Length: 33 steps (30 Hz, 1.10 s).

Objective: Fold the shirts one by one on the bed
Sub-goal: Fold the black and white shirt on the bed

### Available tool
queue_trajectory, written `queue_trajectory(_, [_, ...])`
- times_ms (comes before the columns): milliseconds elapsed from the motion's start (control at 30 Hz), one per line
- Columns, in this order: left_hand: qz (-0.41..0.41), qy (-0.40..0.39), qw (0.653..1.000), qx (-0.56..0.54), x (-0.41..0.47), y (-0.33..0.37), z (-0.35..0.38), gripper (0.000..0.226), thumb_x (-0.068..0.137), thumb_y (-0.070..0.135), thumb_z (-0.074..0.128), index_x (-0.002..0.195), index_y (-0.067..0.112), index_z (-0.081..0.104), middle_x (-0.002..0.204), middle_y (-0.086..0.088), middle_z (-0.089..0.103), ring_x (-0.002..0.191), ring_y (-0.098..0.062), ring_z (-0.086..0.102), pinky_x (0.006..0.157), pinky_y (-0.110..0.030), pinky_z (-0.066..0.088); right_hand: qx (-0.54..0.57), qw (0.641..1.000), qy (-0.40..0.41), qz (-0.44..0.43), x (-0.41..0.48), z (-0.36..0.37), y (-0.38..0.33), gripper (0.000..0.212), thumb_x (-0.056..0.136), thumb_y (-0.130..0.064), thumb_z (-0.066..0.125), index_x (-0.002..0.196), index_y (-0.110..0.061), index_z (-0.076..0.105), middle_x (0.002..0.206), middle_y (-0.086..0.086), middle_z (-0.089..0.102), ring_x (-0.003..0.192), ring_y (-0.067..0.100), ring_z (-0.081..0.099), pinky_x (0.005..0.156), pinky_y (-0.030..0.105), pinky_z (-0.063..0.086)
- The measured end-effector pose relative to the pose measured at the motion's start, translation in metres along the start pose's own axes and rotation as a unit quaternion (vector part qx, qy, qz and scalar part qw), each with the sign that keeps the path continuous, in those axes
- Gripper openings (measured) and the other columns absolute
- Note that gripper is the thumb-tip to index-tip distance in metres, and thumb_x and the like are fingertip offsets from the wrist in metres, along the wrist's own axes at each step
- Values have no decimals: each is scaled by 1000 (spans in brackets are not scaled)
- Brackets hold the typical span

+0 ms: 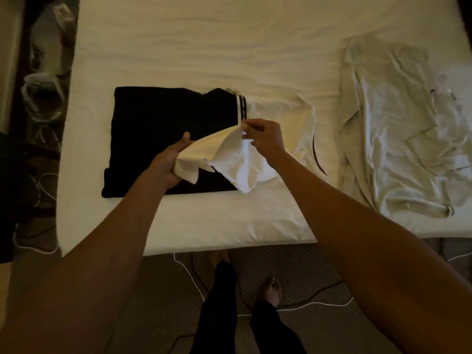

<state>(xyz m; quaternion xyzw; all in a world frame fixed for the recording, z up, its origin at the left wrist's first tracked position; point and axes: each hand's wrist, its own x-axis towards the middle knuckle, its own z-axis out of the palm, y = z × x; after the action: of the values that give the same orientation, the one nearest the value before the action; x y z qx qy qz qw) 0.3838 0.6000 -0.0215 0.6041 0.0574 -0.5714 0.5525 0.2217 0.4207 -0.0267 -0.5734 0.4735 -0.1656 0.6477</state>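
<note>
A black folded shirt [163,134] lies flat near the bed's front edge, with a white-and-black band along its right side. A white shirt [286,118] lies partly over its right end. My left hand [171,162] grips a lifted sleeve or corner of the white shirt from below. Just to the right, my right hand [263,136] pinches the same raised fabric at its top edge. A crumpled pale shirt [393,129] lies in a heap on the right side of the bed.
The bed [204,47] has a white sheet with open space at the back. Cables [194,279] run across the carpet below the bed's edge, near my bare feet [270,290]. Bags and cords [43,95] clutter the floor at the left.
</note>
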Motion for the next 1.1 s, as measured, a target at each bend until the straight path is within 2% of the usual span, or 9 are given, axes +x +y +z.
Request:
queue_trajectory(133, [14,39,996,-77,54,33,-55,41,103,47,44,112,11,62,101,-10,65,84,-21,69,67,-32,60,5,995,-94,13,40,39,-6,31,96,-12,63,127,-13,64,118,-3,69,87,9,71,69,21,54])
queue_trajectory(267, [62,192,962,-184,78,36,-91,35,104,43,46,119,15,59,107,-7,64,94,-24,65,94,-42,54,6,992,-124,36,56,52,0,36,96,-7,60,130,-17,58,118,0,64,87,12,68,70,22,55])
queue_trajectory(333, [129,313,941,2,75,22,-94,24,104,38,49,94,19,61,93,-6,61,83,-20,61,83,-41,51,-52,995,-81,31,54,41,18,27,94,-6,62,119,-14,64,106,5,69,82,14,67,67,25,51])
queue_trajectory(400, [204,382,870,236,73,-2,-91,26,101,36,52,101,12,62,103,-12,59,90,-24,58,82,-37,45,-160,987,-9,31,47,18,45,21,91,-10,63,112,-13,68,103,5,72,89,17,68,79,31,55])
queue_trajectory(533, [320,275,796,434,74,-51,-57,28,98,27,59,122,11,58,120,-12,55,103,-24,55,84,-28,44,-354,925,106,86,20,-50,91,30,90,-20,66,118,-14,58,117,7,63,105,27,61,90,40,50])
queue_trajectory(633, [359,133,747,544,89,-70,-19,26,98,18,57,125,16,57,124,-9,52,108,-28,54,87,-42,50,-452,876,146,87,5,-95,114,45,88,-23,70,127,-10,52,126,15,53,116,35,52,94,47,43])
queue_trajectory(733, [334,85,715,608,118,-70,21,41,99,12,52,140,19,50,143,-7,45,120,-32,49,91,-48,50,-491,853,156,84,4,-128,127,47,89,-27,70,129,-12,52,128,16,53,117,38,49,94,49,41])
queue_trajectory(900, [223,32,675,702,171,-55,92,67,100,8,49,156,34,23,165,4,13,122,-33,55,77,-41,47,-468,868,127,106,10,-169,137,18,91,-33,65,96,-17,71,100,12,70,100,35,59,80,38,40])
queue_trajectory(1100, [169,60,619,765,197,-53,144,26,95,6,55,118,18,59,124,-15,57,105,-37,58,80,-43,49,-314,935,98,130,7,-199,150,22,87,-36,72,96,-16,75,86,5,72,82,20,63,73,34,49])
